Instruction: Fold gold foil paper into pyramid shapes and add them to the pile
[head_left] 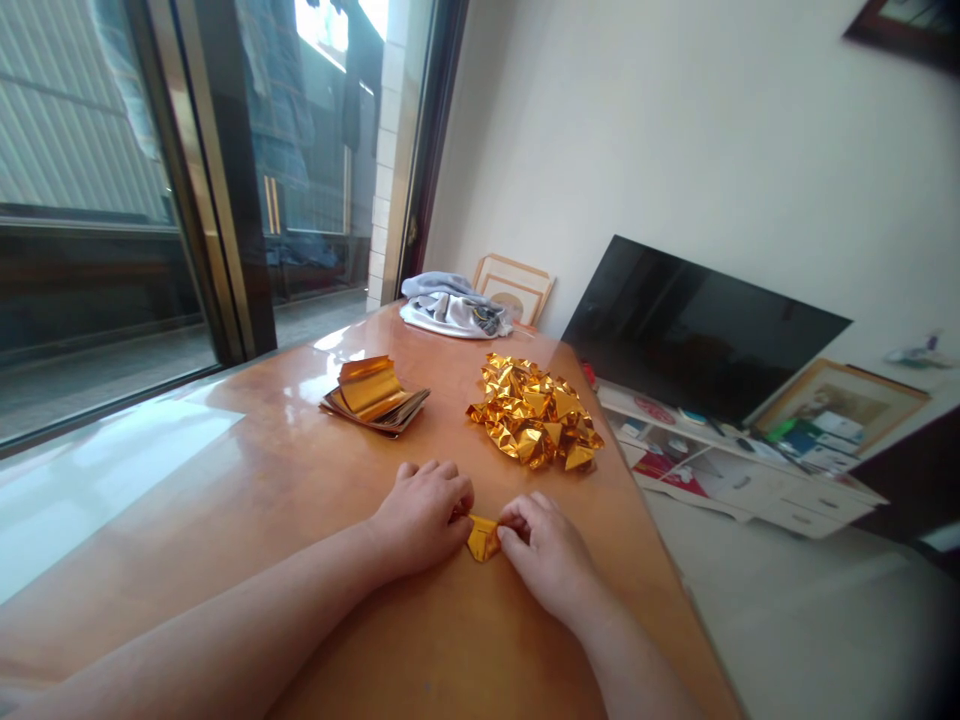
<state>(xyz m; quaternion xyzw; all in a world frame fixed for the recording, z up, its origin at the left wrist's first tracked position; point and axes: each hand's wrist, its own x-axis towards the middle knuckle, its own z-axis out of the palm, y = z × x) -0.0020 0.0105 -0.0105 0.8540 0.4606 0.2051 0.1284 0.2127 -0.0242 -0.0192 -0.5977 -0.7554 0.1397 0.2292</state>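
Note:
A small piece of folded gold foil paper (482, 538) lies on the wooden table (450, 650) between my two hands. My left hand (426, 515) is closed at its left end, with thumb and fingers pinching that edge. At the opposite end, my right hand (546, 548) pinches the paper between thumb and fingertips. Beyond my left hand sits a stack of flat gold foil sheets (375, 395), the top one curling up. A heap of folded gold foil pieces (536, 415) rests past my right hand.
A bundle of grey and white cloth (454, 305) lies at the table's far end, near leaning picture frames (514, 285). Right of the table, a large dark television (705, 325) stands on a white cabinet (780, 495). Sliding glass doors (202, 180) run along the left.

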